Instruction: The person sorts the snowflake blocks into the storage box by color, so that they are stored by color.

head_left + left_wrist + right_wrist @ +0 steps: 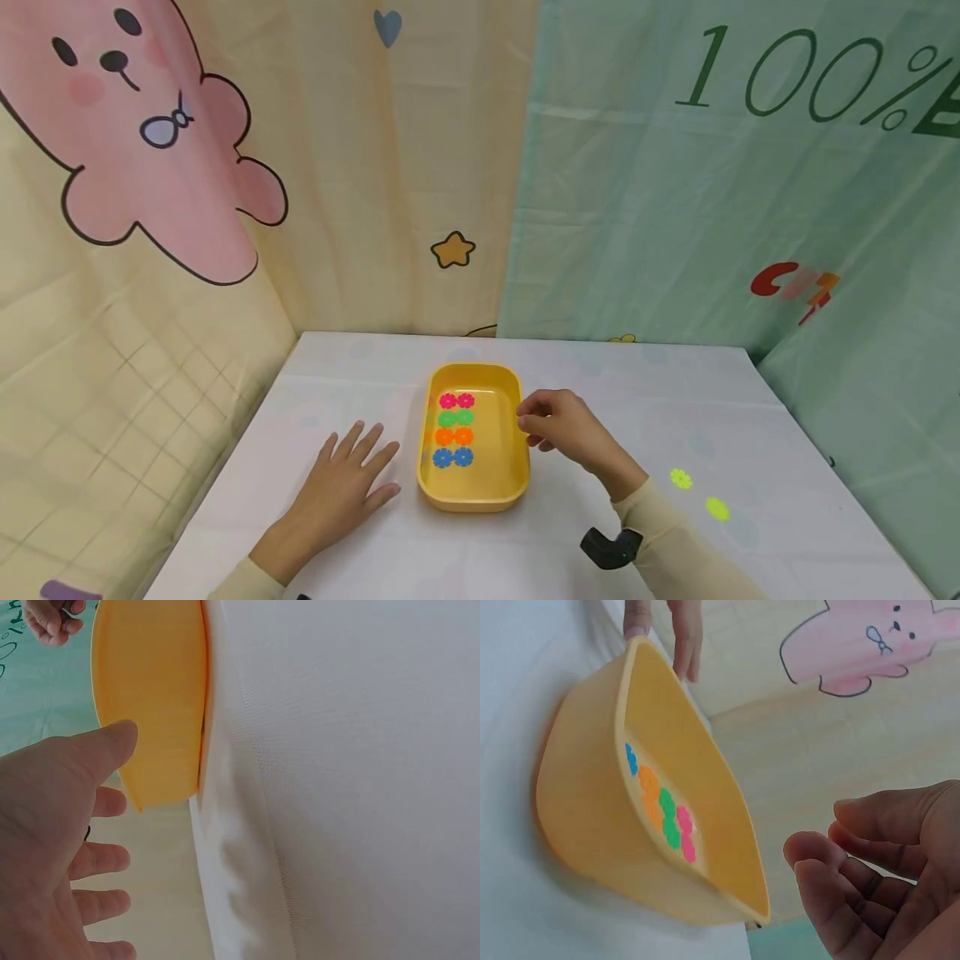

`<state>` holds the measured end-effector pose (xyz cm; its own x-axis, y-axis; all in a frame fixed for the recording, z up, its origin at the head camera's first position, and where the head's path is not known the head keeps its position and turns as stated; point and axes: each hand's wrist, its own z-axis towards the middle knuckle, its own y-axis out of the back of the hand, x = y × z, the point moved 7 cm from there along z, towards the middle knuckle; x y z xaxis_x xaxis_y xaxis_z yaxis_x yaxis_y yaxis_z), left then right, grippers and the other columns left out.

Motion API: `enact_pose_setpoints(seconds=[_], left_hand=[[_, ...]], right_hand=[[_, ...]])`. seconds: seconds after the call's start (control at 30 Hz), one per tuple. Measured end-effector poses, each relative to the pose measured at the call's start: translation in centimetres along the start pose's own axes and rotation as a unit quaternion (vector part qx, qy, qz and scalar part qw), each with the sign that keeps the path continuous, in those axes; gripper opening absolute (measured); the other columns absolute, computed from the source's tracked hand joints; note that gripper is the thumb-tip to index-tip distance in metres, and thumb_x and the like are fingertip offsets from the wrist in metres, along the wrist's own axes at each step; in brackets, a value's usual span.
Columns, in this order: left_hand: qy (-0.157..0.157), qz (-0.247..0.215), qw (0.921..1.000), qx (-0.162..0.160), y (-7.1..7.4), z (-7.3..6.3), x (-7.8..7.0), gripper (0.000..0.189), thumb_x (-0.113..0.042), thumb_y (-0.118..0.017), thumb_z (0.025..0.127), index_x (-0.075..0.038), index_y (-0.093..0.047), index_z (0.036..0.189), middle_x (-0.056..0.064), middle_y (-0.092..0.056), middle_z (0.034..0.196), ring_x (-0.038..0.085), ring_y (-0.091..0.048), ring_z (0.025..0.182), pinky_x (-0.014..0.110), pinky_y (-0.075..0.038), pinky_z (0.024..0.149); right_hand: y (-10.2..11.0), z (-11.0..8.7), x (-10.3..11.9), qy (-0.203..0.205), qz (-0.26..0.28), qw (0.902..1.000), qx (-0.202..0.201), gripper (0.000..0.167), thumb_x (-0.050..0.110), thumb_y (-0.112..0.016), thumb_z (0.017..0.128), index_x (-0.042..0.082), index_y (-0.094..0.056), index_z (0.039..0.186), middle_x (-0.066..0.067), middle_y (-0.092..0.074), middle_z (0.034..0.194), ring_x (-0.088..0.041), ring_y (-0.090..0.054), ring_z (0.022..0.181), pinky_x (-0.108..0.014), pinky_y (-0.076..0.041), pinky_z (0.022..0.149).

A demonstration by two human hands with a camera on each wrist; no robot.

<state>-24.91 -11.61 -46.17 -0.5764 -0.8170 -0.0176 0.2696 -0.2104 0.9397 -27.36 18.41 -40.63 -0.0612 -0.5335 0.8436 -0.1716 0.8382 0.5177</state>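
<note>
A yellow tray (501, 492) stands on the white table. Along its left side lie flower-shaped discs in side-by-side pairs: pink (457, 401), green (455, 417), orange (453, 436) and blue (453, 457). Fingers spread, my left hand (341, 493) is just left of the tray and holds nothing. My right hand (566, 429) is at the tray's right rim, its fingers loosely bent. The right wrist view shows nothing between the right thumb (877, 814) and fingers. Two yellow flower discs, one nearer (717, 509) and one farther (681, 478), lie beside the right forearm.
Patterned cloths hang behind and beside the table (360, 367), cream with a pink bear (150, 150) on the left and green (637, 208) on the right. A black strap piece (611, 550) juts from the right sleeve. Something purple (69, 590) shows at the lower left corner.
</note>
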Motion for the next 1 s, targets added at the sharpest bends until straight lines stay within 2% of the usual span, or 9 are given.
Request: enact_pose_setpoints(seconds=[0.17, 0.5, 0.8, 1.0], left_hand=[[-0.004, -0.013, 0.9999, 0.005, -0.2, 0.2, -0.3, 0.059, -0.051, -0.072, 0.091, -0.014, -0.065, 0.137, 0.02, -0.054, 0.148, 0.047, -0.045, 0.139, 0.067, -0.039, 0.108], [-0.006, -0.047, 0.9988, 0.013, 0.2, 0.9, -1.3, 0.069, -0.057, -0.067, 0.093, -0.014, -0.057, 0.146, 0.016, -0.05, 0.153, 0.042, -0.041, 0.144, 0.063, -0.039, 0.111], [-0.012, -0.07, 0.9961, 0.053, -0.6, 1.8, -2.9, 0.077, -0.065, -0.057, 0.095, -0.014, -0.05, 0.152, 0.012, -0.043, 0.16, 0.04, -0.037, 0.147, 0.064, -0.035, 0.113], [0.003, -0.086, 0.9926, 0.086, -1.4, 2.2, -3.2, 0.076, -0.066, -0.055, 0.095, -0.015, -0.051, 0.151, 0.01, -0.04, 0.162, 0.038, -0.037, 0.147, 0.063, -0.035, 0.114]], right_hand=[[4.1, -2.7, -3.2, -0.021, 0.011, 0.9987, -0.045, 0.013, 0.014, -0.068, 0.096, 0.005, -0.07, 0.105, -0.007, -0.068, 0.092, -0.024, -0.068, 0.078, -0.035, -0.06, 0.071], [11.6, -7.1, -9.1, -0.063, -0.004, 0.9941, -0.088, 0.029, 0.02, -0.065, 0.1, -0.003, -0.065, 0.118, -0.008, -0.07, 0.1, -0.024, -0.07, 0.086, -0.034, -0.059, 0.073], [14.5, -9.2, -12.6, -0.098, -0.02, 0.9883, -0.115, 0.034, 0.021, -0.062, 0.102, -0.007, -0.062, 0.121, -0.013, -0.072, 0.103, -0.022, -0.07, 0.086, -0.03, -0.06, 0.072], [15.6, -10.0, -14.8, -0.123, -0.025, 0.9838, -0.128, 0.038, 0.023, -0.061, 0.103, -0.009, -0.06, 0.124, -0.017, -0.072, 0.107, -0.02, -0.07, 0.085, -0.03, -0.06, 0.071]])
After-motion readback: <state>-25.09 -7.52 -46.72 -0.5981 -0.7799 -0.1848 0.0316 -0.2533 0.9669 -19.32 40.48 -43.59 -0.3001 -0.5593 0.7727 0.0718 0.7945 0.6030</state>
